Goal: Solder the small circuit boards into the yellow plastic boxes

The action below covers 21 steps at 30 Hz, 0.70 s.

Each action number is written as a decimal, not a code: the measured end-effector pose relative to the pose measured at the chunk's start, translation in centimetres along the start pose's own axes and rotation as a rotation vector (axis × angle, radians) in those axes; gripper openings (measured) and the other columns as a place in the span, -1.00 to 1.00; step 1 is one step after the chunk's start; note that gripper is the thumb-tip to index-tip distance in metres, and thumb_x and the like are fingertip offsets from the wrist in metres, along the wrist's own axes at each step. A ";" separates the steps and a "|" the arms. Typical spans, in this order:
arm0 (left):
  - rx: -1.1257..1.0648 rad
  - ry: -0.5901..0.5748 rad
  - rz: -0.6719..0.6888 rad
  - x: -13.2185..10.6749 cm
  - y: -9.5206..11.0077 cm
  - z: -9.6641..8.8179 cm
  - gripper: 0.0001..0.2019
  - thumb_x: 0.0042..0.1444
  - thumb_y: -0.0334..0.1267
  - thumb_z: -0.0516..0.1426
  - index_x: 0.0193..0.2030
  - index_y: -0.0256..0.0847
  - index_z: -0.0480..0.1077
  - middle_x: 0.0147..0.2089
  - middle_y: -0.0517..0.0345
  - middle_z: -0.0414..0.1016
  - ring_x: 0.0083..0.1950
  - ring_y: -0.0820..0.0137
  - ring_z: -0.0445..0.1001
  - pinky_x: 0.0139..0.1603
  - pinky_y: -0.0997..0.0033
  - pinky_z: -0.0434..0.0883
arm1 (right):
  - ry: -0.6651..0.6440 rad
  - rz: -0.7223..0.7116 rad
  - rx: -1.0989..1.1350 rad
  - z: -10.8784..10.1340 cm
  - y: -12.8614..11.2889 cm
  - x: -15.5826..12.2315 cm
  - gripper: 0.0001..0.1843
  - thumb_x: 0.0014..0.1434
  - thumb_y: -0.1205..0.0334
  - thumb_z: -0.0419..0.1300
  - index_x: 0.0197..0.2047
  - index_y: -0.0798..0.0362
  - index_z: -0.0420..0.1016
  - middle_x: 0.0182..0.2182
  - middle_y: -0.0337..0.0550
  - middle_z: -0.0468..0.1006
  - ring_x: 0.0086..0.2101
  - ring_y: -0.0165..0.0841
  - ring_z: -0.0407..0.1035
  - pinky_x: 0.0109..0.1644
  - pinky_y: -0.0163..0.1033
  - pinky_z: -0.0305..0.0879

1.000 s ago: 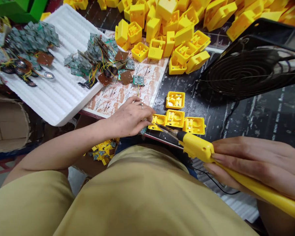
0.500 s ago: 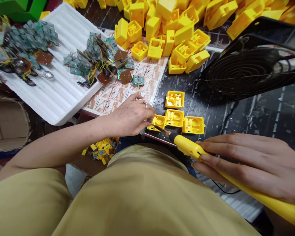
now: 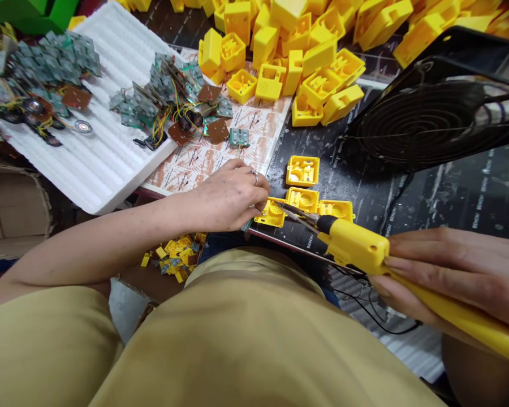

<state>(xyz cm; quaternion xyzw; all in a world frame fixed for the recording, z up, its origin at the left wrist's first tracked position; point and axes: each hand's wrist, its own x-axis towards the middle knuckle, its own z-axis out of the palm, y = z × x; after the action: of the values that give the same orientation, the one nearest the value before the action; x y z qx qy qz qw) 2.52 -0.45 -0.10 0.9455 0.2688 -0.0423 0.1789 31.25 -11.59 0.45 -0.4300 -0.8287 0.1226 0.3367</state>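
My right hand is wrapped around a yellow soldering iron with a dark front end. Its metal tip points left, over the left one of several small open yellow plastic cases at the table edge. My left hand is closed at that case's left side, fingers curled down; what they pinch is hidden. A small green circuit board lies just beyond the left hand, its thin wires running toward the fingers. Other open cases with moulded insides sit beside and behind.
A white foam tray at left bears heaps of circuit boards with wires and round speakers. Many yellow cases are piled at the back. A black fan stands at right. Below the table is a box of yellow scraps.
The soldering iron has moved right and slightly up, its tip drawing away from my left fingers. My left hand has stayed nearly in place beside the case.
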 end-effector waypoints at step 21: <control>0.389 0.222 -0.087 -3.0 -1.6 1.7 -0.77 0.27 -0.36 0.04 -0.26 -0.23 0.53 -0.07 -0.04 0.60 -0.07 0.14 0.50 -0.14 0.18 0.38 | -0.001 -0.197 -0.078 8.0 0.3 3.2 -0.60 0.21 0.12 0.33 0.04 0.00 0.34 -0.22 -0.16 0.59 -0.18 -0.30 0.54 0.25 0.07 0.34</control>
<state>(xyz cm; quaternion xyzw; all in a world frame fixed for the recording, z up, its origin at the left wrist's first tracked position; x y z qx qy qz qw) -0.87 -1.29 -1.68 0.9486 0.3141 0.0031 -0.0395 24.84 -8.20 -4.20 -0.3589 -0.8714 0.0568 0.3296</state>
